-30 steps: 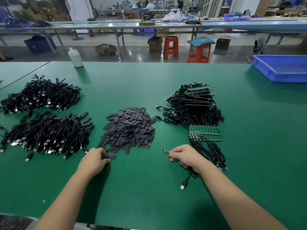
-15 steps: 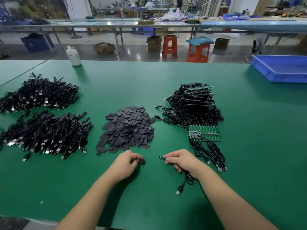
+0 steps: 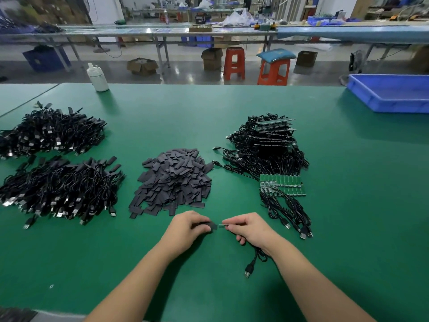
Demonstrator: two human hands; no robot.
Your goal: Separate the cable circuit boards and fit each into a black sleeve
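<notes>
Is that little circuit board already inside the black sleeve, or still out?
Still out. The board's tip, pinched by the right hand, just meets the mouth of the sleeve held in the left hand.

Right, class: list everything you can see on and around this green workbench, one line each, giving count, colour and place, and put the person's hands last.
Sleeve pile: one heap, black, table centre.
Sleeved cable heaps: two, black, table left.
Unsleeved cable bundle: one, black, right of centre.
Circuit board strip: one row, green, in front of that bundle.
Bottle: one, white, far table edge.
Tray: one, blue, far right.
Stools: two, red-orange, on the floor beyond.
Left hand: pinches one black sleeve.
Right hand: pinches one cable board, its tip at the sleeve's mouth.
</notes>
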